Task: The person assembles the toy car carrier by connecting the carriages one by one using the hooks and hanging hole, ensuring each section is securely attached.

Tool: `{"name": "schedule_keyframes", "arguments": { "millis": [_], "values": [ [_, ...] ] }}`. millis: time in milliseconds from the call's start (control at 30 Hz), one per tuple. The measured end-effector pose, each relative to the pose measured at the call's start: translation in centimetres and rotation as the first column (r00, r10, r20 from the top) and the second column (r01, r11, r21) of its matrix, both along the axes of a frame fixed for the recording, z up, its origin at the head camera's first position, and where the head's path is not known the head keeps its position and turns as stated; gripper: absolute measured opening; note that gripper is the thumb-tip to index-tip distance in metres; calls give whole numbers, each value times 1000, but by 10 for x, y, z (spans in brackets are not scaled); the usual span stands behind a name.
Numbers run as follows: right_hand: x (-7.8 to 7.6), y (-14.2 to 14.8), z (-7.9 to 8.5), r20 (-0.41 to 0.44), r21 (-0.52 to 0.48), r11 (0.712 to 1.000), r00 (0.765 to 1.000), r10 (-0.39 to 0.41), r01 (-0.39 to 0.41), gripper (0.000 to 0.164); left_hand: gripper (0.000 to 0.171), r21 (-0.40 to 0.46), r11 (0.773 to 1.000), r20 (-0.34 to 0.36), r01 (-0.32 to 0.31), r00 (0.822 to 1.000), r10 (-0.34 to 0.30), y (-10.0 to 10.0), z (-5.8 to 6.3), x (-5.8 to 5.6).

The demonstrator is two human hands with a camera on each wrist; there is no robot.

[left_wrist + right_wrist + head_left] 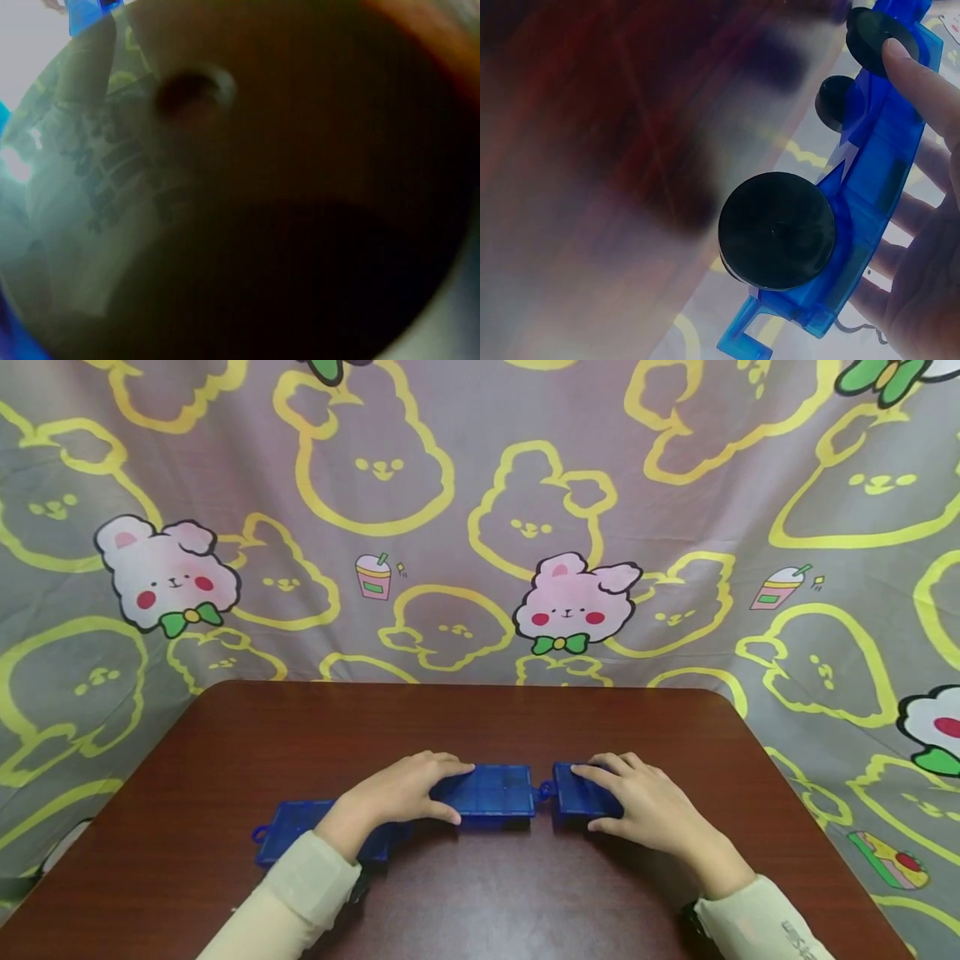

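Note:
Three translucent blue toy wagons lie in a row on the brown table (480, 727). My left hand (412, 785) grips the left end of the middle wagon (498, 789), thumb on the near side and fingers over the far edge. With the right hand (652, 793) I hold the right wagon (577, 793) across its width. Small blue couplings (545, 791) meet between these two. In the right wrist view, the thumb lies against a black wheel (776, 231) wagon's upper wheel, and a blue hook (744, 334) juts from its end. A dark round shape (315, 150) fills the left wrist view.
The left wagon (288, 831), with a ring (259, 833) at its outer end, is partly hidden under my left forearm. Behind the table's far edge hangs a grey cloth (450, 560) printed with cartoon figures.

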State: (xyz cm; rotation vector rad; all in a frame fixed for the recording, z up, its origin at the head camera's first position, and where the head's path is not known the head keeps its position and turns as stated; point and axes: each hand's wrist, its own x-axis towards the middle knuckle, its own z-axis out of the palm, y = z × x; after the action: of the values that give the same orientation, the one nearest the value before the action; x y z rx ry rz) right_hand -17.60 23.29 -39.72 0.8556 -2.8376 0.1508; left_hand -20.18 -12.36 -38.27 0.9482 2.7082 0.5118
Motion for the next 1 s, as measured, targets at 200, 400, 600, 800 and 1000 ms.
{"name": "schedule_keyframes", "arguments": {
  "millis": [200,400,600,800,1000],
  "values": [
    [-1,-1,-2,18,9,1000,1000,0,-1,75,71,9,1000,1,-1,1000,1,-1,-1,0],
    [-2,0,-1,46,16,1000,999,-3,2,75,72,2,1000,-2,4,1000,-4,0,-2,-1],
    [-2,1,-1,56,23,1000,998,4,-5,74,71,2,1000,-7,8,1000,-8,0,-2,-1],
    [-1,0,0,60,37,999,998,-3,1,75,71,1,1000,-10,12,1000,-12,1,-1,0],
    [0,2,3,67,44,999,998,-3,0,76,72,-40,999,-29,12,999,-14,1,-1,1]
  ]
}}
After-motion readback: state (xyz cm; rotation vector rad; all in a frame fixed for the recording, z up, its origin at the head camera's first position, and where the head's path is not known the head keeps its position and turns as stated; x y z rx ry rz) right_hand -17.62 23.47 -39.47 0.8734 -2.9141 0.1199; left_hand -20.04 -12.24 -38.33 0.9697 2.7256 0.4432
